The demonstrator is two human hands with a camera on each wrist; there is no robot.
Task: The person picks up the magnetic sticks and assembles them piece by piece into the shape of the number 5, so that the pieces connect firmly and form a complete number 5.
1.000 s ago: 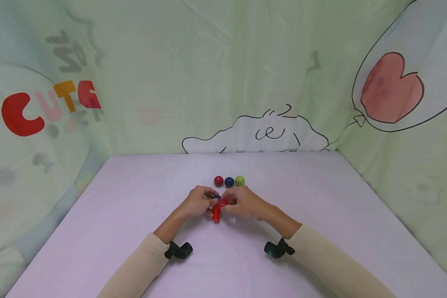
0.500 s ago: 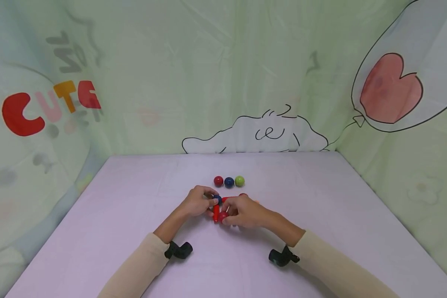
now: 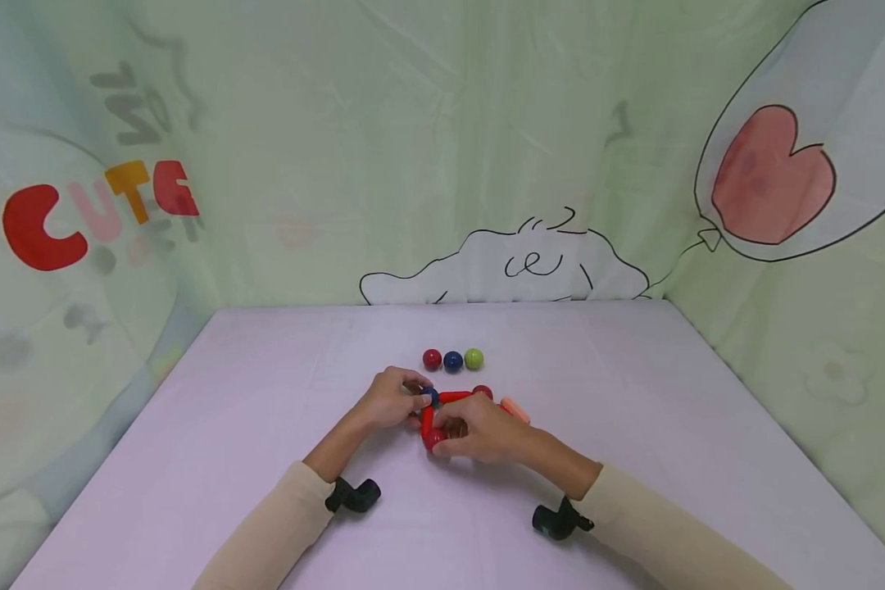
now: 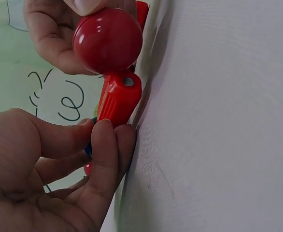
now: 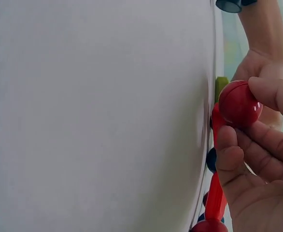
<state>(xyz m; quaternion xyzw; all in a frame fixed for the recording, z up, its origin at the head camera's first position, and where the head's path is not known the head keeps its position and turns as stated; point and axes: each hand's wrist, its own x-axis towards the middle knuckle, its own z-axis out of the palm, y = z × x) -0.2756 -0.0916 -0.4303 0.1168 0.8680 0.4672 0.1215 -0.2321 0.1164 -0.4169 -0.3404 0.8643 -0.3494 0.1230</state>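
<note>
My right hand (image 3: 487,430) pinches a glossy red ball (image 5: 240,104) between thumb and fingertips. The ball meets the near end of a red magnetic rod (image 4: 118,99), whose tip shows a small metal disc. At the rod's far end, my left hand (image 3: 391,400) holds a blue ball (image 3: 432,395), largely covered by its thumb and fingers; the fingertips also touch the rod. From the blue ball a second red rod (image 3: 454,397) runs right to another red ball (image 3: 483,392), partly behind my right hand.
Behind the hands, a loose red ball (image 3: 432,359), a dark blue ball (image 3: 453,361) and a lime green ball (image 3: 474,358) stand in a row. An orange-pink rod (image 3: 515,409) lies beside my right wrist. A printed curtain encloses the pale table (image 3: 265,360).
My right hand has brought the red ball toward me, then left to the near end of the first rod. The second rod and its ball have come into sight. My left hand stays put.
</note>
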